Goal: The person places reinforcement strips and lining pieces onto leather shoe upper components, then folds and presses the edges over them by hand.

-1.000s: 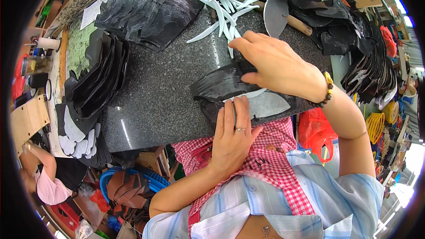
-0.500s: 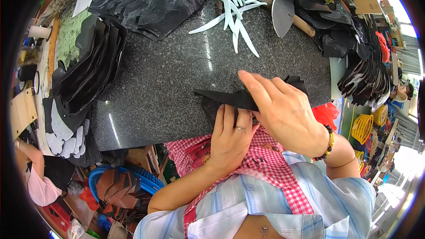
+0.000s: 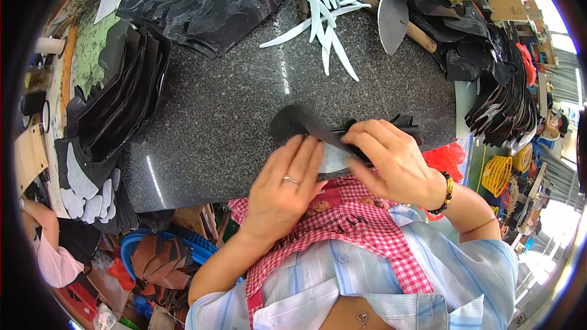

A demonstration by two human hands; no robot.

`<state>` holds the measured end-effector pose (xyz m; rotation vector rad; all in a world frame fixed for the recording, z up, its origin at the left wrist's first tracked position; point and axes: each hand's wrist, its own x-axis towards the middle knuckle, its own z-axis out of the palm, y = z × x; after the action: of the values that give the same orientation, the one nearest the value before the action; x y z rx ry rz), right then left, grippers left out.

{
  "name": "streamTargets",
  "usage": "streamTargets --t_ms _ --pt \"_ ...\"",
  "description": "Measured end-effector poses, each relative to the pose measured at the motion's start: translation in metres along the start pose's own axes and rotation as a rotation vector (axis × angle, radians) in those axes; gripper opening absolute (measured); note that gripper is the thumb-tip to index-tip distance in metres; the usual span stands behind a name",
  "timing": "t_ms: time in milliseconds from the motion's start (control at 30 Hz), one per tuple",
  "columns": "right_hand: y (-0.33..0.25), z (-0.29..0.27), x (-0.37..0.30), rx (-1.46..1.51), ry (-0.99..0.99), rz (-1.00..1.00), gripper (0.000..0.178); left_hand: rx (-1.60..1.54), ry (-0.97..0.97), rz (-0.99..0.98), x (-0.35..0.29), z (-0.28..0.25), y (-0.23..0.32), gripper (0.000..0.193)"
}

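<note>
A black leather piece (image 3: 287, 123) lies near the front edge of the stone slab, its rounded left end flat and its middle partly lifted and blurred. Straight fingers of my left hand (image 3: 284, 180) rest flat on the front edge of this piece. My right hand (image 3: 394, 162) pinches the raised part between thumb and fingers. Between the two hands a grey patch (image 3: 333, 157) shows; I cannot tell whether it is the piece's underside or a separate layer. Folded black material sticks out behind the right hand.
On the dark slab (image 3: 208, 116), white curved strips (image 3: 324, 9) lie at the back, beside a pointed blade (image 3: 392, 23). Stacks of black pieces (image 3: 202, 6) stand behind and left (image 3: 119, 98). A blue basket (image 3: 131, 250) holds brown pieces below. A co-worker's pink sleeve (image 3: 58, 263) shows lower left.
My left hand has slid left and toward me, its fingers straighter. My right hand has come down and closed on the leather piece, whose left end has turned from a pointed fold to a rounded shape.
</note>
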<state>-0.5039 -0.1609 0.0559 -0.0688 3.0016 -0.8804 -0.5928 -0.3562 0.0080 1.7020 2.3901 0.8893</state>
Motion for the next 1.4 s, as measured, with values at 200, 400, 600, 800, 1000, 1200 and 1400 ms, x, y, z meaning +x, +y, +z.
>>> streamTargets --t_ms 200,400,600,800,1000,1200,1400 --pt "-0.013 0.006 0.0 -0.222 -0.086 -0.054 0.051 -0.034 -0.092 -0.066 0.009 -0.024 0.0 0.058" --pt "-0.028 0.027 -0.007 -0.604 -0.075 -0.113 0.054 -0.321 -0.084 -0.78 0.058 -0.047 0.0 0.029" --pt "-0.029 0.029 -0.004 -0.744 -0.059 -0.204 0.05 -0.653 0.217 -0.64 0.032 -0.019 0.0 0.019" --pt "-0.031 0.027 -0.004 -0.781 -0.115 -0.244 0.048 -0.127 -0.129 -0.612 0.066 -0.036 -0.011 0.02" --pt "-0.027 0.032 -0.004 -0.697 -0.069 -0.206 0.049 -0.243 0.018 -0.433 0.052 -0.026 -0.028 0.009" --pt "-0.026 0.028 0.005 -0.58 -0.195 -0.151 0.085 -0.023 0.125 -0.4 0.045 -0.027 -0.016 0.016" --pt "-0.017 -0.013 0.025 -0.382 -0.341 -0.173 0.074 0.056 0.114 -0.175 0.007 -0.014 0.004 0.046"
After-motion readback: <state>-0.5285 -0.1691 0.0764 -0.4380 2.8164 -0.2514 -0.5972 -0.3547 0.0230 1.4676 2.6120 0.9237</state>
